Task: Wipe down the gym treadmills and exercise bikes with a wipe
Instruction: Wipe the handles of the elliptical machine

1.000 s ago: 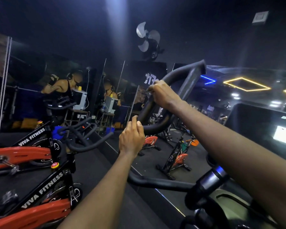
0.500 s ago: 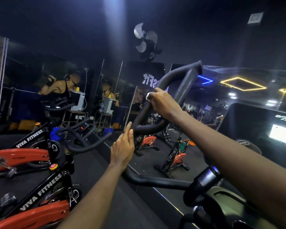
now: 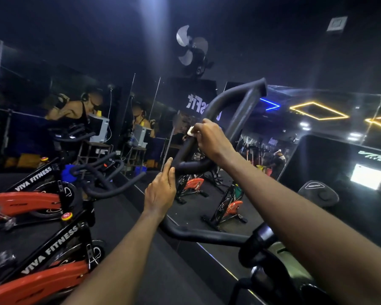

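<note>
Most of the wipe (image 3: 191, 131) is hidden under the curled fingers of the right hand (image 3: 209, 139); only a small white corner shows. That hand also covers a stretch of the handlebar (image 3: 246, 111). The left hand (image 3: 161, 192) shows only its back, so its contact beyond the fingertips cannot be told. Both forearms run off the bottom edge. The red bikes (image 3: 31, 201) are cut by the left and bottom edges. The white lettering (image 3: 376, 156) at far right is cut by the right edge.

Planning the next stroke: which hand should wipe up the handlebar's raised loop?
Right. The right hand holds the white wipe on the handlebar; the left hand touches its lower bend, holding nothing.
</note>
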The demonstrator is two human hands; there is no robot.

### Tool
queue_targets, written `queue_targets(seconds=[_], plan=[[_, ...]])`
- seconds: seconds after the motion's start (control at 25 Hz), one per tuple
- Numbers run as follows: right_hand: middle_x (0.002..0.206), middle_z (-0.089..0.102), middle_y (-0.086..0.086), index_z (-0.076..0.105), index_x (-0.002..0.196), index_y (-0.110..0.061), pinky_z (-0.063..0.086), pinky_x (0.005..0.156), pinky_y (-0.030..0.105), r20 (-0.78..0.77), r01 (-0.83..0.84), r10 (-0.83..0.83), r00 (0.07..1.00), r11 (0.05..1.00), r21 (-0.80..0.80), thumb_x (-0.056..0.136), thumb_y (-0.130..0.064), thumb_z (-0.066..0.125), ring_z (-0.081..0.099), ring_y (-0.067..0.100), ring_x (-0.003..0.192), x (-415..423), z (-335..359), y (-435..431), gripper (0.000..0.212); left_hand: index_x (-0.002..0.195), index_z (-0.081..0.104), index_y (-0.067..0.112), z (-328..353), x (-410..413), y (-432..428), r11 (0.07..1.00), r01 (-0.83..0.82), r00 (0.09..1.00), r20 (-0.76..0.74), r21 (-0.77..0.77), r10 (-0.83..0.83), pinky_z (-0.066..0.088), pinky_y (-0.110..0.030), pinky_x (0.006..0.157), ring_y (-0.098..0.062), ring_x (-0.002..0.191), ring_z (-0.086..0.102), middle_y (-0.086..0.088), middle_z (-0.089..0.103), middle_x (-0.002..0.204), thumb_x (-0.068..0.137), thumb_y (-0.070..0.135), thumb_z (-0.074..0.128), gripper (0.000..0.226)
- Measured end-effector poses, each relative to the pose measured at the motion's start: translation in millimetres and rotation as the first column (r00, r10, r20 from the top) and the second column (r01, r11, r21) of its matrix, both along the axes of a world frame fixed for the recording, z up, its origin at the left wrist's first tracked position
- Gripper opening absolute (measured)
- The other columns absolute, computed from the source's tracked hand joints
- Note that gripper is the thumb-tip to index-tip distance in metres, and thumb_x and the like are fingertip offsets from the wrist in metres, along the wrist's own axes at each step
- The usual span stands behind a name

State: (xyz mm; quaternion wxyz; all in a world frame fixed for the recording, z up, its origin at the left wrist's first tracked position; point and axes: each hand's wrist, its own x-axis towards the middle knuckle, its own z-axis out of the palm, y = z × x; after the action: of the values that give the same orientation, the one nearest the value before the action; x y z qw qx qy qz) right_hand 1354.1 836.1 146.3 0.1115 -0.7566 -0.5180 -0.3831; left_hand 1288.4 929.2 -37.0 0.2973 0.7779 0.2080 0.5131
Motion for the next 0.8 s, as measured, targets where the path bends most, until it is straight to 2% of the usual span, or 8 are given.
queue_targets(seconds=[0.08,0.24,0.36,0.44,0.52,0.64,0.8], plan=[[0.098,0.058,0.012,0.070,0.101,-0.005,0.035,0.073,0.023,0.014,0.004,-0.004,1.000,1.000,0.024,0.089,0.001,0.055,0.059,0.030,0.093,-6,-13,5,0.019,0.153,0.029,0.032,-1,0,1,1.000,-0.004,1.000,0.009,0.008,0.004,0.052,-0.049,0.080,-0.039,0.099,0.065,-0.013,0.067,0.117,0.102,0.047,0.016,0.054],[0.100,0.057,0.010,0.070,0.104,-0.006,0.049,0.079,0.032,0.058,-0.057,0.065,0.996,0.991,-0.125,0.091,-0.001,0.052,0.055,0.027,0.097,-7,-23,1,0.023,0.152,0.031,0.032,0,-2,-1,1.000,-0.001,1.000,-0.003,0.000,0.001,0.052,-0.050,0.081,-0.040,0.101,0.064,-0.012,0.066,0.119,0.100,0.050,0.013,0.057],[0.098,0.059,0.012,0.069,0.102,-0.004,0.042,0.076,0.026,0.005,-0.015,0.015,1.000,1.000,0.005,0.089,0.004,0.055,0.058,0.028,0.095,-2,-11,2,0.021,0.151,0.032,0.030,-1,-3,0,1.000,0.007,1.000,-0.007,0.001,-0.007,0.052,-0.049,0.083,-0.038,0.104,0.064,-0.011,0.066,0.121,0.101,0.050,0.014,0.057],[0.098,0.058,0.012,0.068,0.099,-0.004,0.043,0.076,0.028,-0.009,0.004,-0.004,1.000,0.999,0.045,0.086,0.006,0.057,0.057,0.030,0.094,-5,-14,5,0.020,0.150,0.034,0.027,0,-1,0,1.000,-0.004,1.000,-0.017,0.000,0.004,0.051,-0.049,0.084,-0.039,0.105,0.063,-0.012,0.065,0.122,0.103,0.047,0.017,0.055],[0.100,0.057,0.012,0.068,0.100,-0.005,0.048,0.079,0.035,0.008,-0.022,0.022,1.000,0.999,-0.042,0.088,0.003,0.055,0.056,0.030,0.095,-8,-23,4,0.020,0.148,0.037,0.025,0,-1,0,1.000,-0.021,1.000,-0.017,0.010,0.021,0.052,-0.050,0.083,-0.040,0.105,0.063,-0.014,0.064,0.123,0.102,0.048,0.016,0.055],[0.101,0.056,0.010,0.066,0.102,-0.005,0.051,0.078,0.040,0.021,-0.050,0.055,0.998,0.984,-0.171,0.091,-0.002,0.053,0.058,0.029,0.093,-11,-25,-2,0.017,0.139,0.041,0.023,-2,-2,-1,0.999,-0.021,1.000,0.000,0.036,0.021,0.051,-0.048,0.074,-0.042,0.098,0.064,-0.015,0.066,0.114,0.101,0.051,0.011,0.056],[0.101,0.054,0.014,0.064,0.104,-0.002,0.047,0.073,0.035,0.015,-0.008,0.009,1.000,0.998,-0.056,0.089,0.002,0.051,0.057,0.032,0.096,-11,-28,2,0.020,0.136,0.042,0.022,0,-3,-2,0.999,-0.024,1.000,0.009,0.044,0.024,0.050,-0.048,0.072,-0.043,0.095,0.064,-0.016,0.066,0.110,0.100,0.052,0.010,0.057]])
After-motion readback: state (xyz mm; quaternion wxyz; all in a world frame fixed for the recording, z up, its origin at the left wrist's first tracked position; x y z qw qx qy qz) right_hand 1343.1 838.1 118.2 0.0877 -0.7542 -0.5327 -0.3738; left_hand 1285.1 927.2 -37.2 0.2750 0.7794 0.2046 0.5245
